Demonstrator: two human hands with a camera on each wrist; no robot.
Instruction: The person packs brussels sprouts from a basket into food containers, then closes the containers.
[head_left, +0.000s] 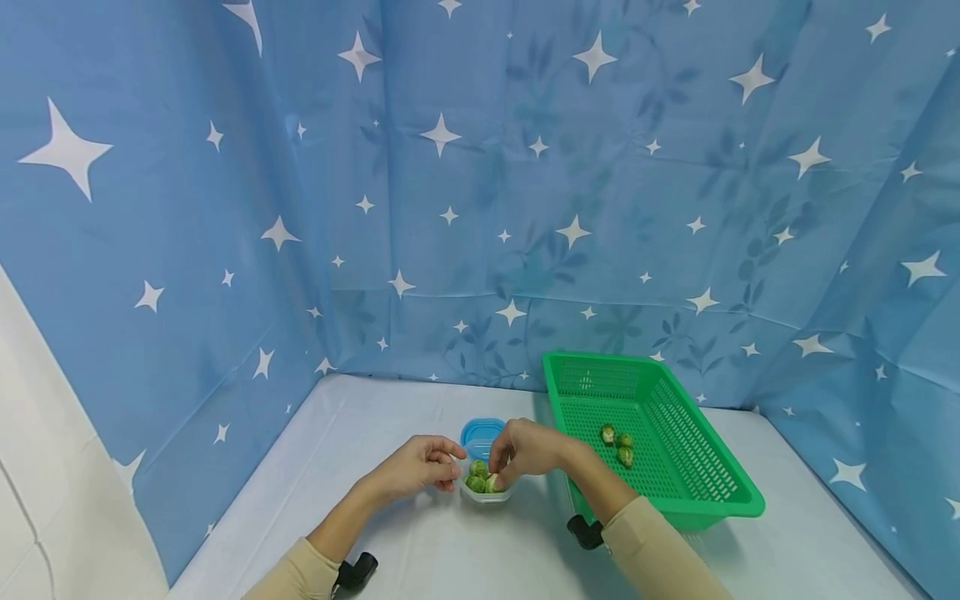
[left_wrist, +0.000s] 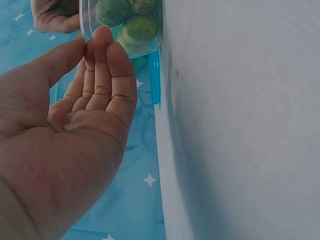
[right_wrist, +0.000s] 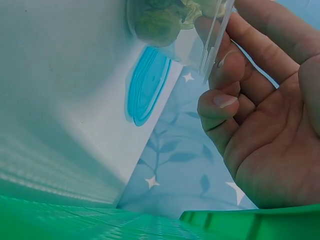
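A small clear plastic container holding several Brussels sprouts stands on the table between both hands. The right hand reaches in over its right side, thumb and a finger pinching a pale-green Brussels sprout among the others. In the right wrist view, the remaining fingers curl outside the container wall. At the left side, the left hand has its palm turned inward and fingers loosely bent. Its fingertips are at the container's rim, holding nothing visible. A blue lid lies just behind the container.
A green perforated basket stands on the right, with 3 Brussels sprouts on its bottom. The right forearm crosses over the basket's near left rim. A white cloth covers the table, and a blue star-patterned curtain hangs behind it.
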